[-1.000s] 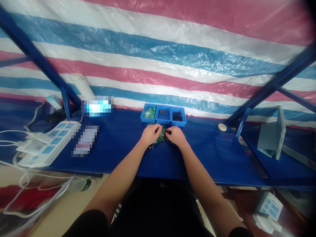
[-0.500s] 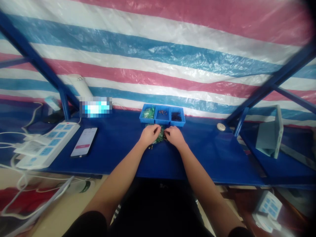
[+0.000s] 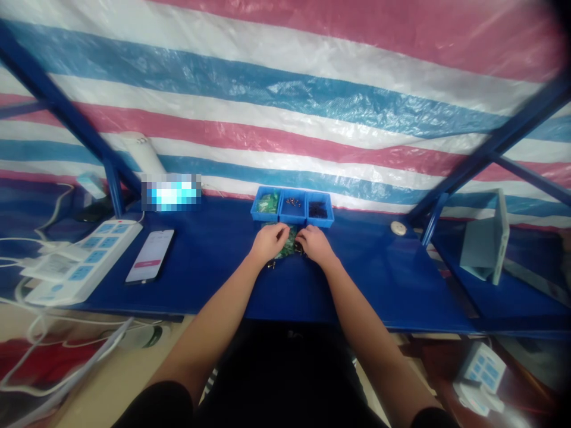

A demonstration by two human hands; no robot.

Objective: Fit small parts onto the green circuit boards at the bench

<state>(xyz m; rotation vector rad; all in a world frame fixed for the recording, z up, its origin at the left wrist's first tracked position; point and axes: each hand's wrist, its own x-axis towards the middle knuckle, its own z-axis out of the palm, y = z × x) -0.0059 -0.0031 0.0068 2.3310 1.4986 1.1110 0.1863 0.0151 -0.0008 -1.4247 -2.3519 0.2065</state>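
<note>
Between my hands a heap of small green pieces point(image 3: 288, 245) lies on the blue tabletop. At its left edge my left hand point(image 3: 271, 241) has its fingers closed in a pinch; what they hold is too small to make out. My right hand point(image 3: 313, 242) is curled at the heap's right side, fingertips pressed together beside some dark little pieces. Whatever it grips is hidden. A small brass-coloured piece point(image 3: 272, 264) sits just below my left hand. Behind the hands stand three joined blue bins: one with green pieces point(image 3: 267, 203), one with a few copper-coloured parts point(image 3: 293, 203), one with dark parts point(image 3: 317, 209).
A phone point(image 3: 150, 257) and a white power strip point(image 3: 87, 261) with plugged cables lie to the left. On the right are a round whitish disc point(image 3: 398, 228) and an upright tablet-like device point(image 3: 500, 238). Blue frame posts and a striped sheet stand behind.
The fingers of my right hand have shifted slightly at the heap's edge. My left hand stays almost where it was, and the whole view has drifted a little.
</note>
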